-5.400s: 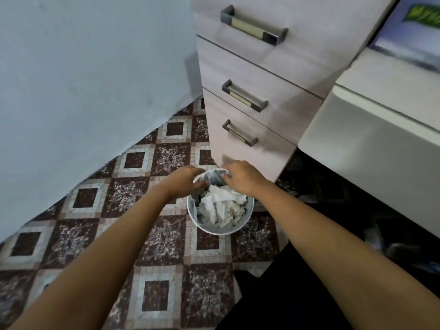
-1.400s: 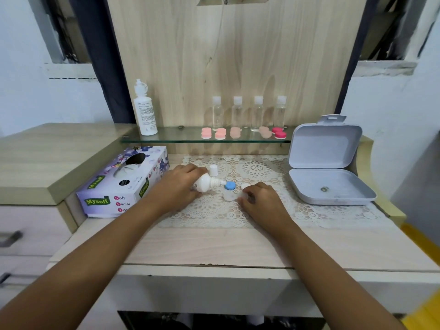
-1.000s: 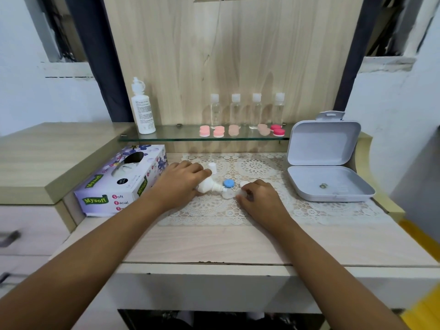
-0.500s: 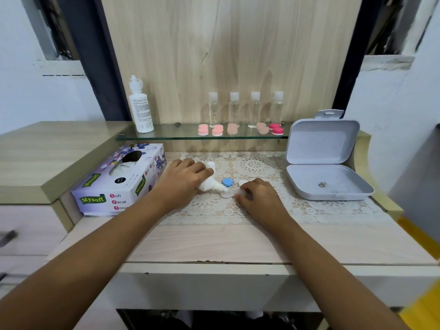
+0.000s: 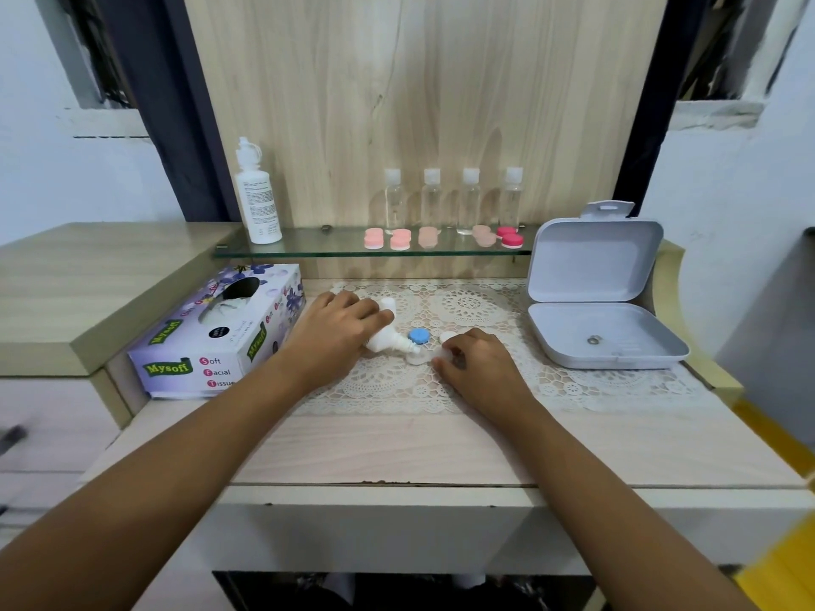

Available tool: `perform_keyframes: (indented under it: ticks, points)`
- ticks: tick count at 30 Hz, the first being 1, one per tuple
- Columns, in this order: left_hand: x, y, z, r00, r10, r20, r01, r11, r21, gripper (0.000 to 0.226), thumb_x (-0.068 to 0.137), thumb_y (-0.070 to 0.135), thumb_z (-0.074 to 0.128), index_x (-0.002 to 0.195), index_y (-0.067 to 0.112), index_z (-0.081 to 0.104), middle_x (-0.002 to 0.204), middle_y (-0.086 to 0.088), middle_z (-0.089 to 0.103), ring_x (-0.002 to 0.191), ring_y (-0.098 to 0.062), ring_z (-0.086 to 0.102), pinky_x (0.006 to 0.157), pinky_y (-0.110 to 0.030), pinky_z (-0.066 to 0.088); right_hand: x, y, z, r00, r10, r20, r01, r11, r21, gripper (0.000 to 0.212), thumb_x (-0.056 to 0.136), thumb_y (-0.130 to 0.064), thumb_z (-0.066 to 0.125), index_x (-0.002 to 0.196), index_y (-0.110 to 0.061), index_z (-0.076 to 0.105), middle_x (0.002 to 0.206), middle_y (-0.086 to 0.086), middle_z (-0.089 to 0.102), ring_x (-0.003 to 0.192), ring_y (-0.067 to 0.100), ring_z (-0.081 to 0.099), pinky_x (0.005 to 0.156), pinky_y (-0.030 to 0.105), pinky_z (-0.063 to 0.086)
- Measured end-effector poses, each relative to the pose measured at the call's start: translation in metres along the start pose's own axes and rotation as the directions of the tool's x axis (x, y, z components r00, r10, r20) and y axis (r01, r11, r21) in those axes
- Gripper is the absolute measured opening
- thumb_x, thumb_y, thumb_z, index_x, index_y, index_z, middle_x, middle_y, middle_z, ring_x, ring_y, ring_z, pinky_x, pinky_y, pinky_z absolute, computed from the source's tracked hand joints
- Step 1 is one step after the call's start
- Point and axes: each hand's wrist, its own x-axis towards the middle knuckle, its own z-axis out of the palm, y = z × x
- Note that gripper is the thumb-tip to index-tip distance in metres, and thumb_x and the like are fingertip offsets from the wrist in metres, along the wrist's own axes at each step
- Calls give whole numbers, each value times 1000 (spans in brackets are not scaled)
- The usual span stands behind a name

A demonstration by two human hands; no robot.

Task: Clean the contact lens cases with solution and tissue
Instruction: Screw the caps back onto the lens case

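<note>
1. Left hand (image 5: pixel 335 332): fingers curled round a white bottle (image 5: pixel 383 341), its nozzle tilted down and to the right over the case (image 5: pixel 416 357).
2. The case, clear, lies on the lace mat (image 5: pixel 467 307) between the two hands, just in front of a blue cap (image 5: pixel 419 336).
3. Right hand (image 5: pixel 476 363): fingers curled, apparently pinching the case's right end, which is largely hidden.
4. Tissue box (image 5: pixel 211 341) left of the mat; open grey box (image 5: pixel 604 341) right; pink cases (image 5: pixel 400 239) on the glass shelf (image 5: pixel 308 250).
</note>
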Motion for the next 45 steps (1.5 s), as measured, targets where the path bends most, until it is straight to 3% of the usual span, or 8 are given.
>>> perform_keyframes:
  ticks: [30, 36, 45]
  points:
    - [11, 3, -2, 997, -8, -79, 4, 999, -49, 55, 56, 17, 88, 107, 10, 67, 93, -8, 69, 82, -32, 64, 68, -42, 50, 3, 2, -1, 999, 29, 27, -31, 998, 54, 22, 84, -29, 63, 97, -12, 67, 98, 5, 59, 97, 21, 50, 84, 32, 41]
    - [20, 10, -2, 997, 22, -79, -26, 998, -51, 56, 53, 16, 88, 104, 12, 68, 91, -7, 69, 82, -32, 65, 67, -42, 50, 4, 3, -5, 998, 45, 45, -49, 993, 105, 24, 80, -30, 68, 98, -13, 69, 97, 3, 59, 92, 17, 51, 75, 27, 37]
    - [24, 14, 6, 995, 52, -81, -56, 998, -40, 53, 54, 13, 87, 103, 17, 67, 91, -3, 68, 81, -29, 64, 68, -38, 49, 7, 2, -5, 997, 64, 52, -69, 992, 107, 21, 77, -30, 71, 86, -11, 70, 91, 5, 59, 87, 20, 52, 74, 33, 41]
